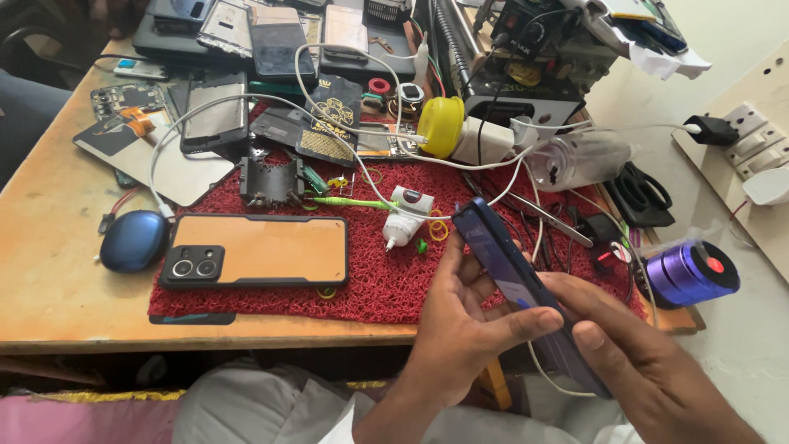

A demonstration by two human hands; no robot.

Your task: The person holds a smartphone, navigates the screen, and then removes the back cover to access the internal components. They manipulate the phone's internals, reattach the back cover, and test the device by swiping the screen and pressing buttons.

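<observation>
A dark blue phone [501,259] is tilted on edge above the front right of a red mat [386,288]. My left hand [464,325] grips it from the left, thumb across its lower part. My right hand [641,353] holds its near end from the right, thumb pressed on the side. A white cable [551,380] hangs from under the phone's near end. On the mat to the left lies a phone in an orange case [255,249], camera side up.
A blue oval case [134,240] sits on the wooden table [49,271] at left. White glue bottle [403,220], yellow-capped charger [444,126], several phone parts and tools crowd the back. Purple cylinder speaker [690,273] and wall sockets [760,144] at right.
</observation>
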